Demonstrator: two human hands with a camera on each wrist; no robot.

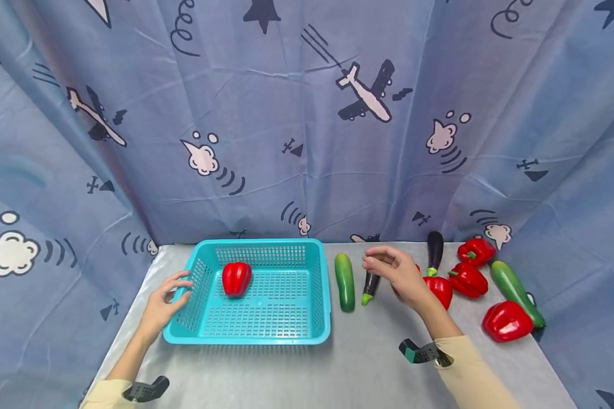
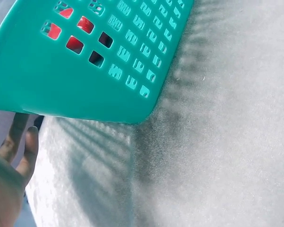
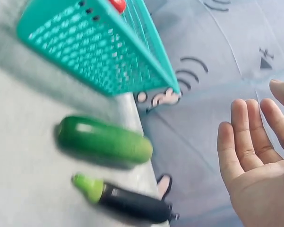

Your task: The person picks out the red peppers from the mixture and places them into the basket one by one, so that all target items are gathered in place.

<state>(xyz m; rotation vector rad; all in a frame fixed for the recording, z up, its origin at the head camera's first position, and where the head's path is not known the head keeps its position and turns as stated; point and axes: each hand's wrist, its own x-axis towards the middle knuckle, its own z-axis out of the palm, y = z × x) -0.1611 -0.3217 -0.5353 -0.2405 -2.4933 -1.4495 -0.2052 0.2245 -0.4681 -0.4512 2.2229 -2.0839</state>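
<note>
My left hand [image 1: 160, 307] is at the left side of a turquoise plastic basket [image 1: 245, 341], its fingers loosely bent right at the rim. The left wrist view shows its fingertips beside the basket wall, one finger partly hidden behind the edge. Inside the basket a red bell pepper [image 1: 237, 279] stands toward the left. My right hand [image 1: 398, 277] hovers over the table to the right, holding nothing, fingers relaxed. Beneath it lies an eggplant [image 1: 370, 286], partly covered in the head view. Between that eggplant and the basket is a green cucumber [image 1: 345, 282].
Several red bell peppers [image 1: 507, 321] lie on the right side of the table [image 1: 368, 363]. A second eggplant [image 1: 434, 250] and another cucumber [image 1: 517, 292] are among them. A blue patterned curtain [image 1: 286, 113] hangs behind and at both sides.
</note>
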